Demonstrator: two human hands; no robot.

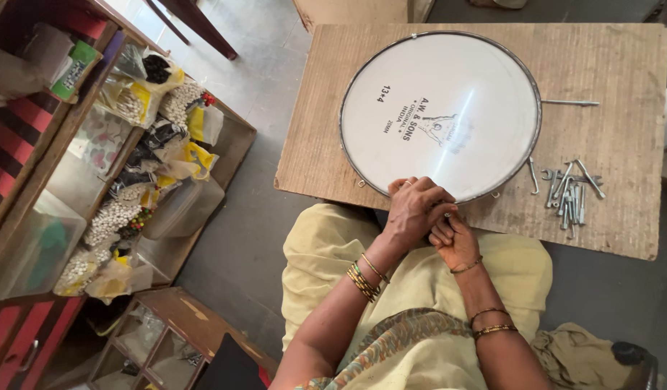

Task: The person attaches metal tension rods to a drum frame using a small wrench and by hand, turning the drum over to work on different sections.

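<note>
While both hands worked at the near rim, the drum head [440,115] lay flat on the bench [622,65], directly ahead of the person, its metal hoop [346,155] ringing a white round skin. The left hand [414,211] sat curled over the rim's nearest edge, fingers bent down on the hoop; the right hand [455,242] was tucked just under and beside it, closed round sth small, a bit of metal peeking out at approx. the thumb, too small to name. Both touched at the rim; left lay slightly farther forward.

The pile of bolts and hooks [570,191] sat to the right of the drum, nearer the right hand, well apart from the left. One long rod [570,102] lay across the bench, pointing at the hoop's far right side.

Hidden: the fitting under the left palm, and the hoop section there. Bench's right edge was cut off.
</note>
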